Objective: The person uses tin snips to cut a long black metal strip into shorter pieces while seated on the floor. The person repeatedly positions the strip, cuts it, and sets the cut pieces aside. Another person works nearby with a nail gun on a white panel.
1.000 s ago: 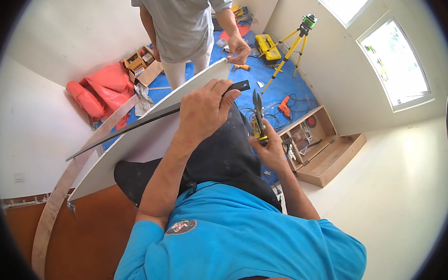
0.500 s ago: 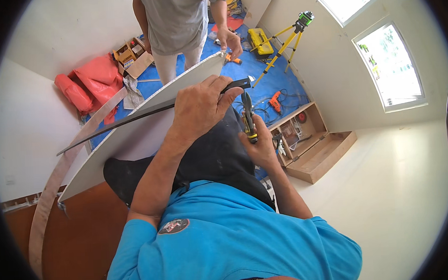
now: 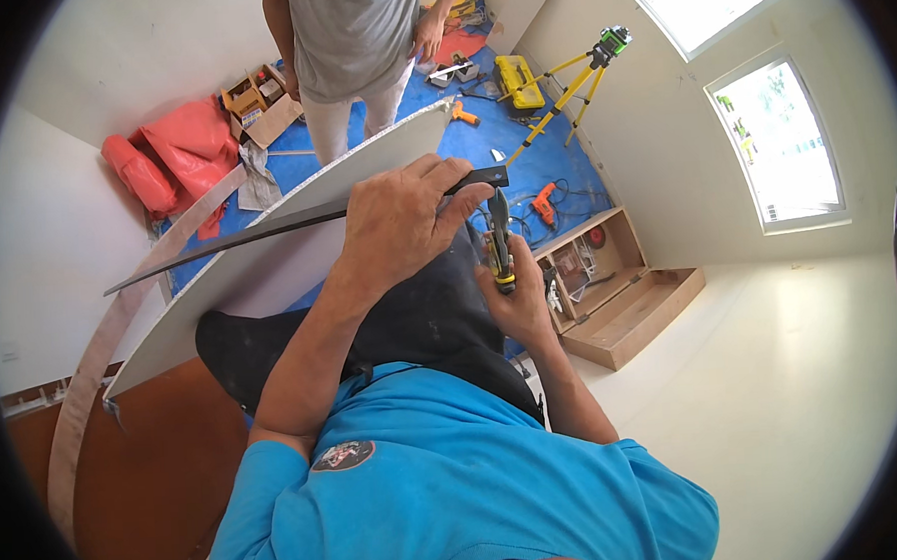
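Observation:
My left hand point(image 3: 401, 222) is closed around a long, dark, flat strip point(image 3: 217, 247), which runs diagonally out to the left. In my right hand point(image 3: 520, 302) I grip metal snips with black and yellow handles point(image 3: 500, 238), their jaws up against the underside of the strip's short end. Behind the strip a thin white board point(image 3: 373, 148) with a rough edge slants across my black-clad legs point(image 3: 410, 322).
A co-worker point(image 3: 353, 39) stands beyond the board, arms lowered. A pale curved band point(image 3: 79, 416) runs at left. On the blue sheeting point(image 3: 563, 155) are a tripod-mounted level point(image 3: 613, 41), orange drill point(image 3: 543, 204), yellow toolbox point(image 3: 520, 82), red bundle point(image 3: 173, 162) and open wooden case point(image 3: 630, 312).
The co-worker's hand has left the board's tip and hangs lower at their side. My snips have moved slightly left, up to the strip's end; the whole view has shifted a little.

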Motion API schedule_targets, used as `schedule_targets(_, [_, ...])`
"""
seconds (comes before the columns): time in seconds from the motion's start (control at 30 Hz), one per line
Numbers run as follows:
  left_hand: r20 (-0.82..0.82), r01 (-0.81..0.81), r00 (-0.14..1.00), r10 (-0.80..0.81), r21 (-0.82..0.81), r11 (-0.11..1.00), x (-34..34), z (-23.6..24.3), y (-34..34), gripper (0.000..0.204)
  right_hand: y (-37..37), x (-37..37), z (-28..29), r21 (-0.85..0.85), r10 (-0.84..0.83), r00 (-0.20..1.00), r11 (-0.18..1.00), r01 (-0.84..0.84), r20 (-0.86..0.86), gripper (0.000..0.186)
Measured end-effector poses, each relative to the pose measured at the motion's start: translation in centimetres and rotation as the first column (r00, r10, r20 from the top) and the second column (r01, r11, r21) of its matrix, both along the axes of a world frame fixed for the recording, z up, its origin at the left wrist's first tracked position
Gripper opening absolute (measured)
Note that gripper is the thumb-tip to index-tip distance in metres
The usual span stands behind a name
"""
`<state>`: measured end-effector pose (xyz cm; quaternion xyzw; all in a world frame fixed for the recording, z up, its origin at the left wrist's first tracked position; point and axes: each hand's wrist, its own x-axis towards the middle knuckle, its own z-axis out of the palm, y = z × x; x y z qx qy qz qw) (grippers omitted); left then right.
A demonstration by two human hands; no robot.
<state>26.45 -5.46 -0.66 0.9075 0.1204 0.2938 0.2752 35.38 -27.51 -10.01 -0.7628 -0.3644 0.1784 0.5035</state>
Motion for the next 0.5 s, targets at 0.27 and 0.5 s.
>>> schedule_targets(0.27, [0.026, -0.023, 0.999, 0.023, 0.01, 1.0, 0.0, -0.4, -0.4, 0.038, -0.3, -0.6, -0.7, -0.071, -0.048, 0.999, 0.996, 0.048, 0.006, 0.034])
schedule_targets(0.5, [0.01, -0.015, 1.0, 0.015, 0.012, 1.0, 1.1, -0.3, -0.2, 0.038, 0.6, -0.5, -1.0, 0.003, -0.107, 0.969, 0.994, 0.109, 0.223, 0.019])
